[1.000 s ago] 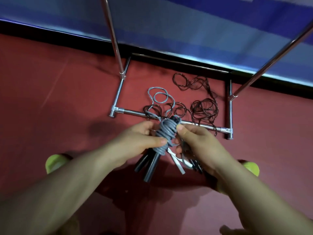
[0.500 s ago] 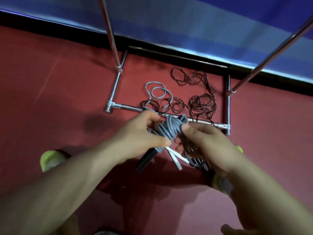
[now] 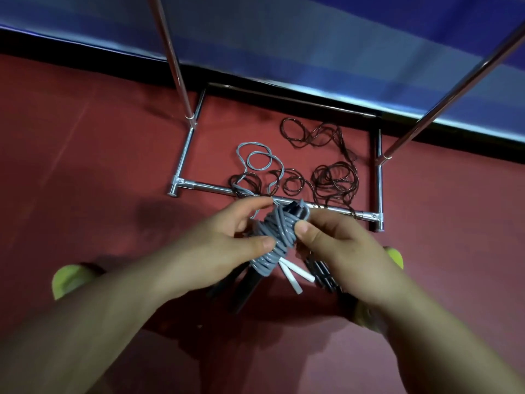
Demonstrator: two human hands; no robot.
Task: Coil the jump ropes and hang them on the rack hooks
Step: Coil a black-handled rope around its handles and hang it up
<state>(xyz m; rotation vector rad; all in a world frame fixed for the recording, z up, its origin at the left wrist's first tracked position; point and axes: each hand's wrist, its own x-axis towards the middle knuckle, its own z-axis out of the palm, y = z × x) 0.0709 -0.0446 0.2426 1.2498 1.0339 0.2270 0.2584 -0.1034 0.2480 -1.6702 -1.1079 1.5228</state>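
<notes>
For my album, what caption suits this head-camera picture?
Two hands, left hand and right hand, wind a grey jump rope into a coil above a rack base.

I see a red floor carrying the chrome rack base. Inside that base lie loose grey rope loops and, further right, tangled dark rope, both trailing across its front bar.

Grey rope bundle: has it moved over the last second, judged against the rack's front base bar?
Yes. The grey rope bundle has tilted: its top end now leans right along the rack's front base bar, though it sits just below the bar as before.
</notes>
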